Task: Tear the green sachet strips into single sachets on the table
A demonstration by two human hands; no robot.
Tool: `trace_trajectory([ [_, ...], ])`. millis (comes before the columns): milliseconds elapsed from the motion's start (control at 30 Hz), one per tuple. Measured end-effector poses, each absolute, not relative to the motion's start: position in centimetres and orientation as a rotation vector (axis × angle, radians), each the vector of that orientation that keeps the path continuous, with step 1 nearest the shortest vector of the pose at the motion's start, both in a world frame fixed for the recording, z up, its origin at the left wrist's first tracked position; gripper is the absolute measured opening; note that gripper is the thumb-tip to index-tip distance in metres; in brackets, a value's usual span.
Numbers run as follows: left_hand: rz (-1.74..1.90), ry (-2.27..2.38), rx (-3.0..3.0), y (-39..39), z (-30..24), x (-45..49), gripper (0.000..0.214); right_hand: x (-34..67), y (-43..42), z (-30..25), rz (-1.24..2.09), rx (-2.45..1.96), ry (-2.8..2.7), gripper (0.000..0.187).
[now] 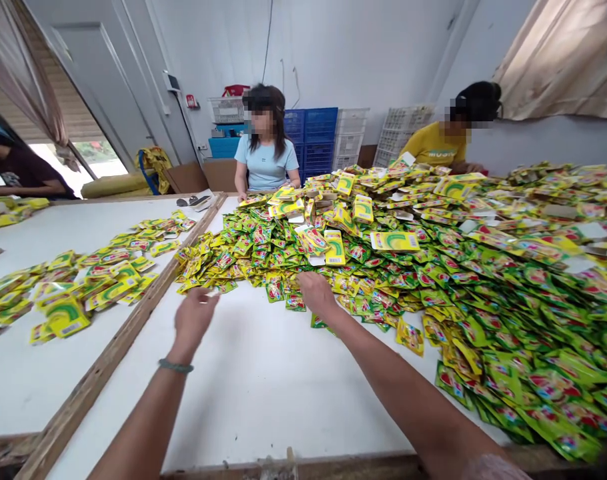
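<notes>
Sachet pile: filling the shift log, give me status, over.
Left hand over bare table, fingers curled, hold unclear. Right hand on sachet pile edge, grip hidden. Nothing between hands and pile.

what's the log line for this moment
left hand: near sachet pile | right hand: on pile edge | table: white

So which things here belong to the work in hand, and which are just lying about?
In hand: sachet pile, right hand on its edge, left hand beside it, yellow cards on top.
Lying about: blue crates, cardboard box, sachets on the next table.
</notes>
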State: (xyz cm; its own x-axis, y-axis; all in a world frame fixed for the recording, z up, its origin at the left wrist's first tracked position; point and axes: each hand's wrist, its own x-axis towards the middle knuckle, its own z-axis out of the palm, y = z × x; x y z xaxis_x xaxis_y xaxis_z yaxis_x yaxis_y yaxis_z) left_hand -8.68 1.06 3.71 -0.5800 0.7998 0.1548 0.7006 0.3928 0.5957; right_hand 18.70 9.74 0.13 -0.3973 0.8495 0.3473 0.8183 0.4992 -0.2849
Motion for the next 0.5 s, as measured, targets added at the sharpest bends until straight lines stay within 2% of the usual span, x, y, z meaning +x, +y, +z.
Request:
trace_trajectory([
  [100,0.780,2.329,1.411,4.3,1.5,-3.2,0.040,19.7,7.5,-0.5,0.593,-1.430,-1.928,0.021],
  [233,0.841,2.291,1.371,7.5,-0.5,1.5,0.034,21.0,5.1,-2.2,1.282,-1.405,-1.358,0.024],
  [300,0.877,2.274,1.383,8.0,-1.3,2.7,0.027,21.4,4.7,-2.8,1.385,-1.362,-1.227,0.028],
  [400,0.913,2.258,1.424,7.4,-1.8,3.2,0.016,21.5,4.8,-3.2,1.358,-1.320,-1.284,0.028],
  [500,0.973,2.055,1.445,5.4,-1.7,3.1,0.022,21.4,5.0,-2.9,1.340,-1.238,-1.332,0.030],
])
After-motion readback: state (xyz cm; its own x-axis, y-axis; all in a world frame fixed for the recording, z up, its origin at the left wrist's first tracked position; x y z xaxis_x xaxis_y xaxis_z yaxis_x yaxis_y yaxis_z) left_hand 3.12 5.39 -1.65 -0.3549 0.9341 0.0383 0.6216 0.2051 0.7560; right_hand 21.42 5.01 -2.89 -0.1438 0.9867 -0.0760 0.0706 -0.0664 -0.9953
